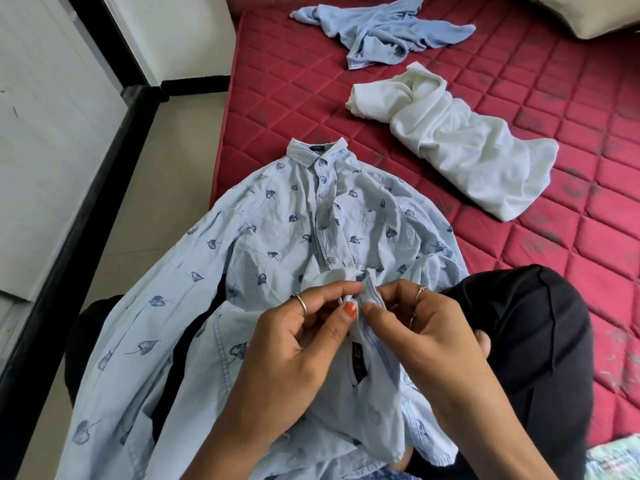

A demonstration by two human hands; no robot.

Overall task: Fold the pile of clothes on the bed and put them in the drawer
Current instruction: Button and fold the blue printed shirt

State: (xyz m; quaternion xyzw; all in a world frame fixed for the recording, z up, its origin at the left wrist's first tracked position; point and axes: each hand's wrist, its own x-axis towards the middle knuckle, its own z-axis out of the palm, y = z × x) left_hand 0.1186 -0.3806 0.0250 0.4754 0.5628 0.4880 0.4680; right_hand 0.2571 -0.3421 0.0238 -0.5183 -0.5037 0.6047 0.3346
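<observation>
Lying on quilted red mattress (415, 98): clothes (450, 140).

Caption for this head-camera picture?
Both hands pinch the leaf-print shirt's button placket on the red mattress.

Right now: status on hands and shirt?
Left hand and right hand both pinching printed shirt placket, mid-front. Shirt unfolded. Blue garment, white garment waiting on bed.
</observation>
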